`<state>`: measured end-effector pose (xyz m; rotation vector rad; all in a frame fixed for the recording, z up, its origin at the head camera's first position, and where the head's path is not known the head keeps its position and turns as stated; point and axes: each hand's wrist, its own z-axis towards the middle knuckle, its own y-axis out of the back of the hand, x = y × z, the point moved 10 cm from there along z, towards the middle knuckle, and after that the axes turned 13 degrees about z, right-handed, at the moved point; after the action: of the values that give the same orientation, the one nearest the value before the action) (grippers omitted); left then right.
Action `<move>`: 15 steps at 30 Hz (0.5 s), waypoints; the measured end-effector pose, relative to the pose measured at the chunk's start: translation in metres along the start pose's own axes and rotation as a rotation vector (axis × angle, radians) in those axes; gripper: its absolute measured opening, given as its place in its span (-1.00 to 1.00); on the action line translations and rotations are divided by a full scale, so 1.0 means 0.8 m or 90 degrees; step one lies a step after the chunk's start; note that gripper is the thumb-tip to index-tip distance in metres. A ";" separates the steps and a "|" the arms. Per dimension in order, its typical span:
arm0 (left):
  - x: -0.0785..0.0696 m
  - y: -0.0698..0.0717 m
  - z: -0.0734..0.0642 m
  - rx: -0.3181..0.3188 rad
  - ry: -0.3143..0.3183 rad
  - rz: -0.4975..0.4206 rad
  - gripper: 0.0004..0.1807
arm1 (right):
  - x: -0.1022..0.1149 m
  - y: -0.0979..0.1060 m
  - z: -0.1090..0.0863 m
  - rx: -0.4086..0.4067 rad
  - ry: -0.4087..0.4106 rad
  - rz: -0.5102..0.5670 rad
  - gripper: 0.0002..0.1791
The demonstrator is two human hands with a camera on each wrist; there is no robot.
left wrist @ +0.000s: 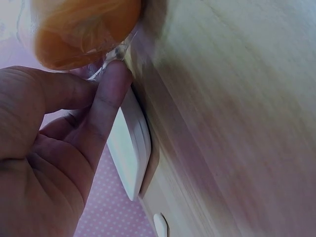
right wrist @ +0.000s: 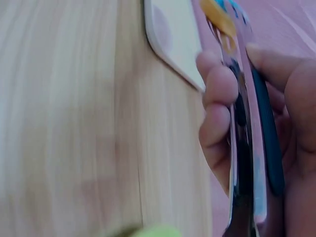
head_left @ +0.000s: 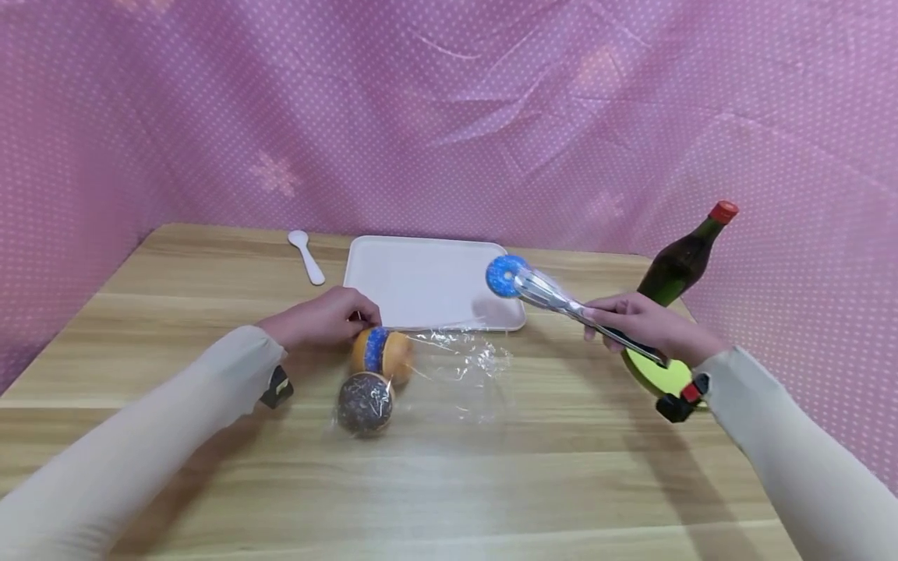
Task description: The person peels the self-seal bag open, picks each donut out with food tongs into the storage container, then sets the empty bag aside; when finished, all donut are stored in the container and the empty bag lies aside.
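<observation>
My left hand (head_left: 330,315) pinches the edge of a clear plastic bag (head_left: 456,374) between thumb and finger. Inside the bag lie a blue-frosted donut (head_left: 375,350) set on edge among orange-brown ones and a dark chocolate donut (head_left: 365,403). In the left wrist view an orange-brown donut (left wrist: 89,29) shows through the plastic right by the fingertips. My right hand (head_left: 634,321) grips metal tongs (head_left: 554,298) with dark handles. Their tips hold a blue donut with light sprinkles (head_left: 501,276), raised near the right end of a white tray (head_left: 421,276).
A white spoon (head_left: 307,257) lies at the back left of the wooden table (head_left: 210,288). Behind my right hand a dark green bottle with a red cap (head_left: 677,269) stands tilted in view, beside a yellow-green plate (head_left: 655,372). Pink dotted cloth (head_left: 449,117) hangs along the back.
</observation>
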<state>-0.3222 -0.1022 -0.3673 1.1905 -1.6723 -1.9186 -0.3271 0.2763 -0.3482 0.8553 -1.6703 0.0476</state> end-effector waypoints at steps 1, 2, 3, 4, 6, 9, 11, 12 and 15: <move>-0.001 0.000 0.000 0.002 0.000 -0.002 -0.69 | 0.003 -0.003 0.010 -0.004 -0.003 0.000 -0.54; -0.001 0.001 -0.001 0.003 -0.002 -0.003 -0.70 | 0.006 -0.007 0.021 -0.008 -0.006 0.000 -0.52; -0.001 0.002 -0.002 0.003 0.000 -0.003 -0.70 | 0.008 -0.012 0.032 -0.011 -0.010 0.006 -0.51; -0.001 0.004 -0.003 0.000 0.002 -0.002 -0.70 | 0.012 -0.016 0.043 -0.015 -0.009 0.009 -0.51; 0.000 0.006 -0.006 -0.003 0.008 -0.004 -0.70 | 0.019 -0.027 0.064 -0.020 -0.006 0.023 -0.52; 0.003 0.007 -0.008 -0.004 0.019 -0.006 -0.69 | 0.029 -0.045 0.094 -0.032 -0.003 0.041 -0.53; 0.003 0.005 -0.007 -0.001 0.018 -0.008 -0.70 | 0.033 -0.058 0.110 -0.037 -0.009 0.052 -0.54; 0.004 0.004 -0.006 0.002 0.019 -0.008 -0.69 | 0.035 -0.064 0.117 -0.040 -0.014 0.062 -0.54; 0.004 0.000 -0.003 0.008 0.019 -0.008 -0.69 | 0.037 -0.080 0.135 -0.045 -0.042 0.087 -0.55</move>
<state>-0.3225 -0.1064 -0.3683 1.2312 -1.6679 -1.8905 -0.3826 0.1643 -0.3812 0.6942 -1.7799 0.0547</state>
